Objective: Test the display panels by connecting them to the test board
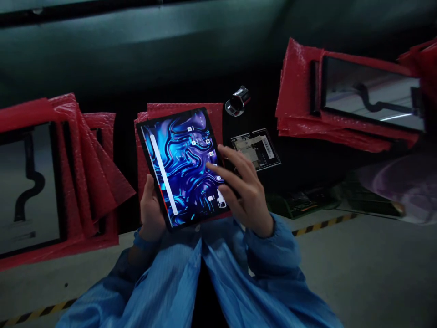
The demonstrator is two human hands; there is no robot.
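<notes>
A lit tablet [180, 166] with blue swirling wallpaper and small icons is held tilted in front of me. My left hand [151, 210] grips its lower left edge, fingers wrapped behind it. My right hand [243, 189] hovers over the screen's right side, fingers spread and fingertips touching the glass near the icons. Both arms wear blue sleeves [218, 278]. Behind the tablet lies a red bubble-wrap bag [215, 118].
A stack of red bubble-wrap bags with a glass panel [30, 182] lies at left. Another panel on red bags [372, 95] sits at right. A small circuit board [256, 148] and a tape roll [238, 101] rest on the dark bench.
</notes>
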